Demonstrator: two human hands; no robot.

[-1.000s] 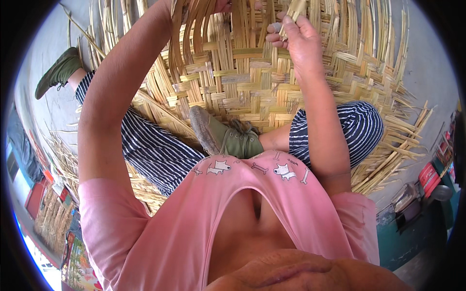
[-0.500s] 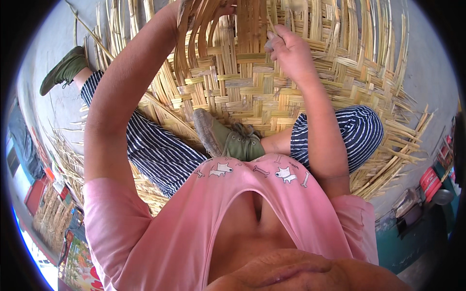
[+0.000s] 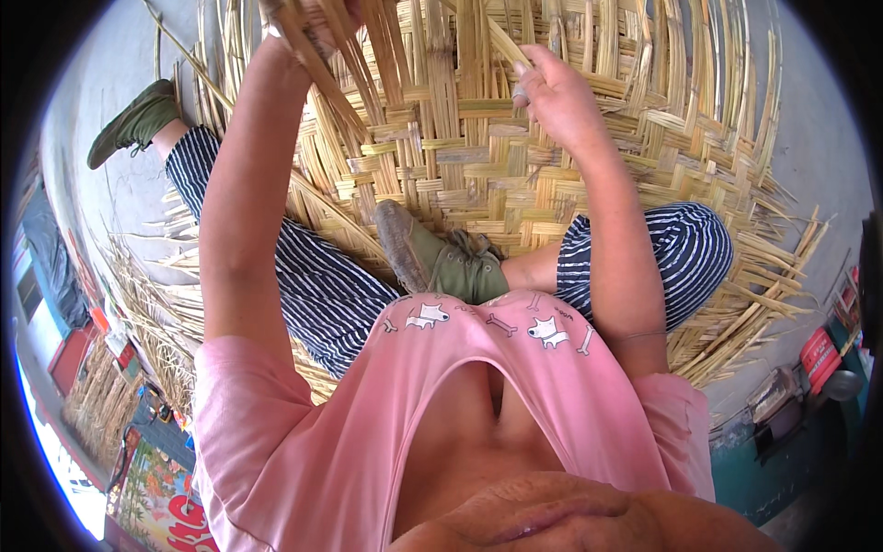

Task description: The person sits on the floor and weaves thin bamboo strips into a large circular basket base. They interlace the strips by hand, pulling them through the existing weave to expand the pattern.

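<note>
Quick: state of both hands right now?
Left hand: among raised brown reed strips; grip partly hidden, can't tell open or closed.
Right hand: closed, holding a pale reed strip.

Floor (image 3: 823, 129), grey: being largely covered at centre by a woven mat (image 3: 497, 175) of flat, straw-coloured strips, uneven strip ends (image 3: 759, 317) being fanned out along its right side. At left, beside the mat, a heap of thin loose strips (image 3: 166, 322) is being borne; farther up, a green laced shoe (image 3: 138, 124) is being supported.
</note>
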